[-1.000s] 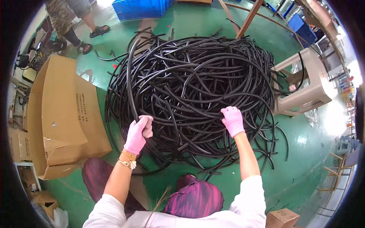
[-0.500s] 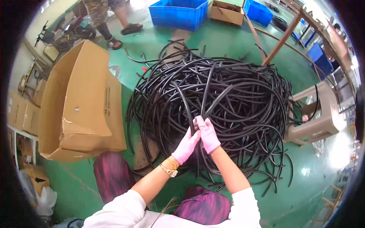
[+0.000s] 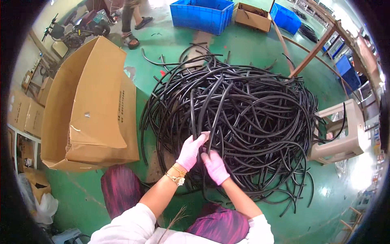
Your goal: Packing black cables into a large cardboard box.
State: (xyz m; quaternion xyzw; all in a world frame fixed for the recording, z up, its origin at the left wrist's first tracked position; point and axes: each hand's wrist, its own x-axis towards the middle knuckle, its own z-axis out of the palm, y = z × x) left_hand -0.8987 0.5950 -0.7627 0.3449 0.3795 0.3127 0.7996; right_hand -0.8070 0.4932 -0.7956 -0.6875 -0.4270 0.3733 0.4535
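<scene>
A person seen from above sits before a large tangled heap of black rubber tubes [image 3: 243, 110] on a green floor [image 3: 341, 203]. Both hands wear pink gloves and are close together at the heap's near edge. The left hand [image 3: 191, 151] is closed around several tube lengths rising from the pile. The right hand [image 3: 215, 166], just beside it, grips tubes too. An open cardboard box [image 3: 89, 105] lies to the left, a beige plastic stool [image 3: 345, 130] to the right, and blue crates [image 3: 203, 14] beyond.
</scene>
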